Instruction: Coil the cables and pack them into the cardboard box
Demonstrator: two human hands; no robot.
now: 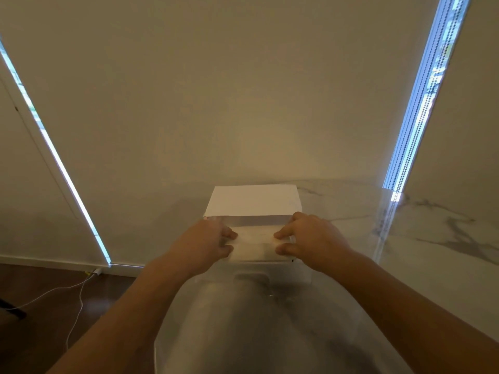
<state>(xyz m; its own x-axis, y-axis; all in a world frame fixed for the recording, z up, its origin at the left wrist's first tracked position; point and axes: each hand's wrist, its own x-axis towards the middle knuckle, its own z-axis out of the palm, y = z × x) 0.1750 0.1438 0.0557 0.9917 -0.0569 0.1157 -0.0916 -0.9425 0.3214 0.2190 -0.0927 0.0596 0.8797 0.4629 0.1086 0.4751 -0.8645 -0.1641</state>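
White cardboard box point(253, 203) on the marble bench point(432, 238), far flap raised. My left hand point(208, 238) and right hand point(310, 238) rest on the near flaps, thumbs and fingers curled over their edges; I cannot tell how firmly they grip. A white cable point(78, 300) trails across the floor point(40, 292) at left.

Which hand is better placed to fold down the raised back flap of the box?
Neither clearly: the left hand and right hand grip the box symmetrically, equally near the back flap.
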